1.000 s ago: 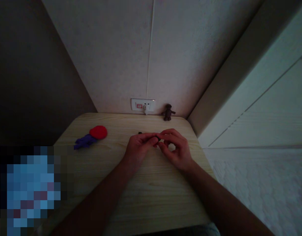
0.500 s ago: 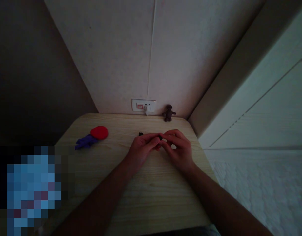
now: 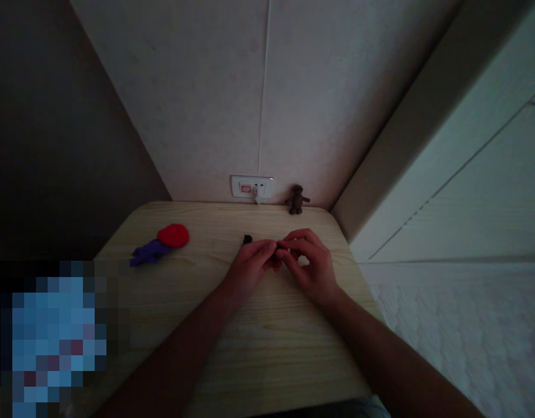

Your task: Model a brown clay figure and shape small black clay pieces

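Observation:
My left hand [image 3: 248,266] and my right hand [image 3: 314,267] meet over the table, their fingertips pinched on a small dark piece [image 3: 278,247] that looks like modelling clay. The fingers cover most of it, so its shape cannot be made out. Just behind my left hand a black lump [image 3: 248,238] lies on the wood. A small brown bear-like figure [image 3: 296,200] stands near the back edge, beyond my right hand.
On the left of the light wooden table [image 3: 258,360] a flat red disc [image 3: 173,235] lies against a purple piece [image 3: 151,253]. A wall socket [image 3: 245,187] with a white plug sits behind the table. A pale cabinet [image 3: 445,186] rises at the right.
Both hands have shifted slightly left with the small dark piece still between the fingertips. More of the black lump shows behind my left hand. The view has moved a little.

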Demonstrator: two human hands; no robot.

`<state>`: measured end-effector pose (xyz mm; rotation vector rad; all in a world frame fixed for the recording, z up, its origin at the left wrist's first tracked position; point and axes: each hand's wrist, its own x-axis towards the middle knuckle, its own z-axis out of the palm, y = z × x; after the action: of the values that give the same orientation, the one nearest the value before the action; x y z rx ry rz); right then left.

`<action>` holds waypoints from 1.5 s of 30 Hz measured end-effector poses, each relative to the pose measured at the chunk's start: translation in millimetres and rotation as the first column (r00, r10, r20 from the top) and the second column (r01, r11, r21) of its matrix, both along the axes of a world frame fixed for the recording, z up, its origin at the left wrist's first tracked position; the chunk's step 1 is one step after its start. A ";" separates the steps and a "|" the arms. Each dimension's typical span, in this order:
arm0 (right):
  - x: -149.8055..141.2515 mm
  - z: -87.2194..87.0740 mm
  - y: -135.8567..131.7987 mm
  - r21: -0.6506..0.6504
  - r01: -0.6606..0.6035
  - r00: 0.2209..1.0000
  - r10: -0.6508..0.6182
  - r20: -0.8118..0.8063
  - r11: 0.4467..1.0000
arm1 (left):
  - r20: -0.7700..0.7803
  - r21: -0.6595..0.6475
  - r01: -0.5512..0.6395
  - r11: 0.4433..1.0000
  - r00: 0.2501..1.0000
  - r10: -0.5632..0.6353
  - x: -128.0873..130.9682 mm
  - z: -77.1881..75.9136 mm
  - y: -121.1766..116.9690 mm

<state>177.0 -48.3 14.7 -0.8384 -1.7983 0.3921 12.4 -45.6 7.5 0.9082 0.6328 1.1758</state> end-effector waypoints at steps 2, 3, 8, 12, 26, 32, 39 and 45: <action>0.2 0.2 0.3 0.012 0.035 0.999 -0.034 -0.041 0.999 | 0.013 -0.006 0.018 1.000 1.000 -0.018 1.6 -1.3 -0.5; 0.5 0.0 0.6 0.016 0.052 0.997 -0.051 -0.060 0.999 | 0.015 -0.003 0.028 1.000 1.000 -0.028 2.2 -1.7 -0.6; 1.1 -0.2 1.0 -0.017 0.019 0.996 -0.020 -0.082 1.000 | 0.022 0.037 0.033 0.999 0.999 -0.034 2.1 -0.4 -0.8; -0.4 0.6 0.0 -0.073 -0.043 0.995 0.036 -0.096 0.996 | 0.051 0.035 0.005 0.999 0.999 -0.007 2.3 2.2 -2.3; -3.0 -2.3 -1.3 -0.204 -0.203 0.965 0.160 -0.210 0.958 | 0.083 0.017 0.062 0.998 0.995 -0.064 1.7 -0.9 -4.2; -7.2 -4.0 -2.8 -0.233 -0.236 0.938 0.160 -0.306 0.943 | 0.042 0.027 0.087 0.996 0.995 -0.088 1.1 -2.2 -3.5; -6.7 -0.2 -2.7 -0.298 -0.231 0.941 0.134 -0.312 0.926 | -0.020 0.049 0.091 0.995 0.996 -0.090 -0.4 -5.8 -3.2; -3.4 -1.3 -0.4 -0.201 -0.087 0.969 0.036 -0.244 0.976 | -0.036 0.047 0.013 0.999 0.999 -0.011 -0.4 -5.6 -0.8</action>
<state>173.5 -48.7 13.3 -0.8431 -1.5792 0.7049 12.0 -46.3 1.8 0.9739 0.6297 1.1701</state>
